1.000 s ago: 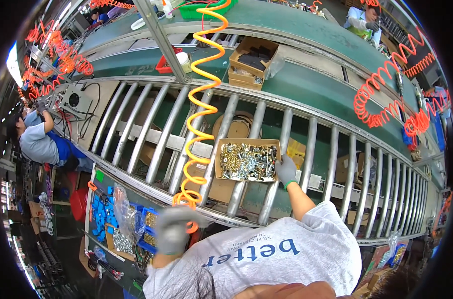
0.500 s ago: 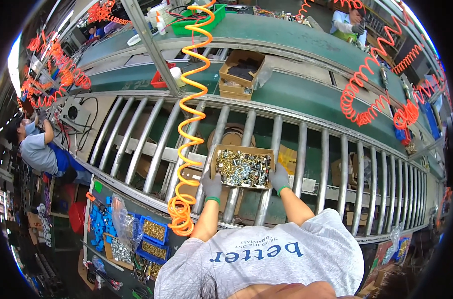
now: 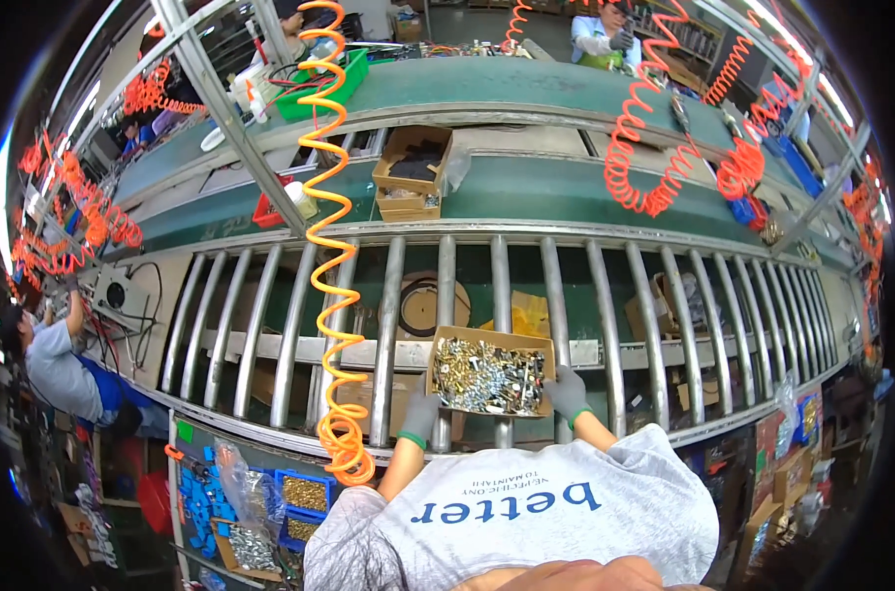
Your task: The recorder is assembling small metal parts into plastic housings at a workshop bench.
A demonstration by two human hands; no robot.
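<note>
A shallow cardboard box [image 3: 511,342], filled with mixed small metal screws and fittings [image 3: 482,374], is above the metal rollers in front of me. My left hand [image 3: 421,412], in a grey glove with a green cuff, grips its left side near the front corner. At the opposite side, my right hand [image 3: 568,394] in a matching glove holds the right end. Both sets of fingers are partly hidden by the box walls. Whether the box rests on the rollers or hangs just above them, I cannot tell.
A coiled orange air hose [image 3: 331,295] hangs left of the box. Beyond the roller conveyor [image 3: 654,320], a cardboard carton [image 3: 408,207] stands by a green belt [image 3: 556,192]. Blue bins [image 3: 305,492] of brass parts lie at lower left. Co-workers are at the left and far side.
The box, still held by both hands, has come nearer my body and slightly right over the rollers. My view has also shifted and turned.
</note>
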